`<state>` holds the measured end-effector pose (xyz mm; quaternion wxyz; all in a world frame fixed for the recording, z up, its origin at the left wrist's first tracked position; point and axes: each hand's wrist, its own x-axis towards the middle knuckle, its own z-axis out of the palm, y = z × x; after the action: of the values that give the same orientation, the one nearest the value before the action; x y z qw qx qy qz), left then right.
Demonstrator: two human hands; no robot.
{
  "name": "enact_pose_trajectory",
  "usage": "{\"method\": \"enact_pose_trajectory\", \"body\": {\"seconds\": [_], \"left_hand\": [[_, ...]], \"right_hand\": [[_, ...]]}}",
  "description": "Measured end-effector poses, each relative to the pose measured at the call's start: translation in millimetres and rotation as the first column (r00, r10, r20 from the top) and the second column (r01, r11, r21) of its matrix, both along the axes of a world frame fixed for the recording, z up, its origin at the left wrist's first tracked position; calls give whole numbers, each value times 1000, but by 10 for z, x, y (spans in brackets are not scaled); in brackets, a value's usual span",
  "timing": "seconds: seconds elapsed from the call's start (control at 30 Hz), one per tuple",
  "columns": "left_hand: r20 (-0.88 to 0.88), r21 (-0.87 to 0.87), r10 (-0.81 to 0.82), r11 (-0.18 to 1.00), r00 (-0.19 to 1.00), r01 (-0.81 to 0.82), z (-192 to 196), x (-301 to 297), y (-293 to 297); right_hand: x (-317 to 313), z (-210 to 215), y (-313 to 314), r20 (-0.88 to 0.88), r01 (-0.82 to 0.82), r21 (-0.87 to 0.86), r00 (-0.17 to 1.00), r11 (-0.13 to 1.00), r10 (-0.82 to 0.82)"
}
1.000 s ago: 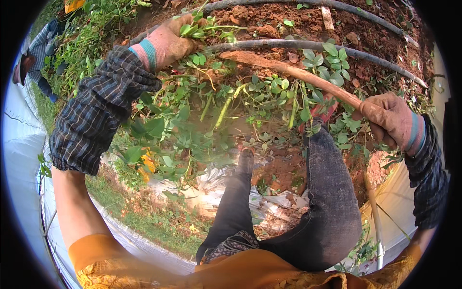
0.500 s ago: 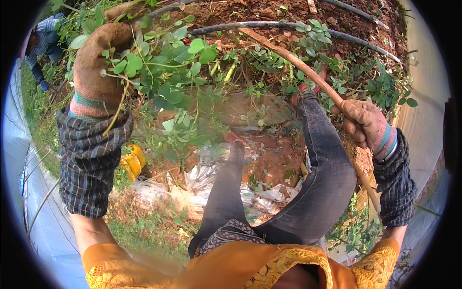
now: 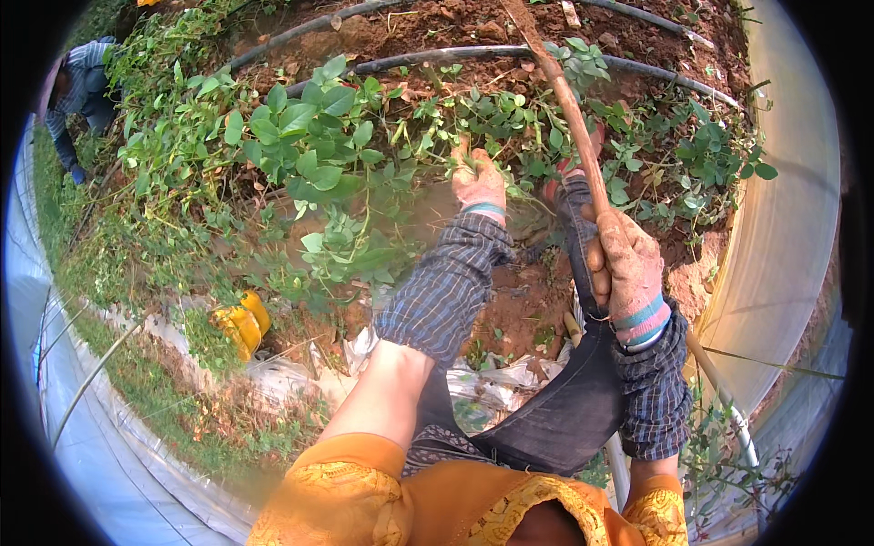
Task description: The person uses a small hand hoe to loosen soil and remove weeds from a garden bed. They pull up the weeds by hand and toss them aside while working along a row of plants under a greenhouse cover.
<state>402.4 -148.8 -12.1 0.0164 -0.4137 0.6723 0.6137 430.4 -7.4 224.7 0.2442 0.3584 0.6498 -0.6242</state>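
My right hand [image 3: 628,264], in a soil-stained work glove with a striped cuff, is wrapped round a long brown wooden stick [image 3: 575,118]. The stick slants up and away over the bed, and its far end reaches the top of the picture. My left hand [image 3: 480,187], also gloved, is low among the plants, its fingers closed on thin green plant stems [image 3: 519,188]. Just left of it a leafy plant [image 3: 314,136] stands up close to the camera. The fingertips of my left hand are partly hidden by leaves.
Black hoses [image 3: 437,56] run across the red soil [image 3: 401,27] at the far side. A yellow container [image 3: 241,323] lies at left near white plastic sheeting [image 3: 273,378]. A translucent plastic wall [image 3: 783,182] rises at right. Another person [image 3: 84,86] bends over plants at far left.
My left hand has come down and right from the upper-left foliage to stems in the middle. My right hand has moved left and nearer, and the stick stands steeper.
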Motion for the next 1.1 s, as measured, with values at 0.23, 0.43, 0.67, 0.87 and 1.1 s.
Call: {"method": "enact_pose_trajectory", "body": {"seconds": [0.23,0.43,0.67,0.87,1.1], "left_hand": [[939,75,-305,-275,-161,958,-301,-1020,-217],[916,-4,-397,131,56,991,-68,-1239,-346],[920,120,-366,-75,-139,990,-166,-1334,-403],[895,109,-444,113,-48,988,-193,-1344,-490],[860,169,-502,122,-86,978,-127,-1400,-545]], "right_hand": [[-247,43,231,56,27,-64,998,998,-24],[-480,215,425,95,-14,-79,995,997,21],[-562,326,570,54,20,-101,998,995,-15],[-590,370,624,53,21,-94,998,995,-16],[-604,392,540,60,37,-124,998,992,-30]]}}
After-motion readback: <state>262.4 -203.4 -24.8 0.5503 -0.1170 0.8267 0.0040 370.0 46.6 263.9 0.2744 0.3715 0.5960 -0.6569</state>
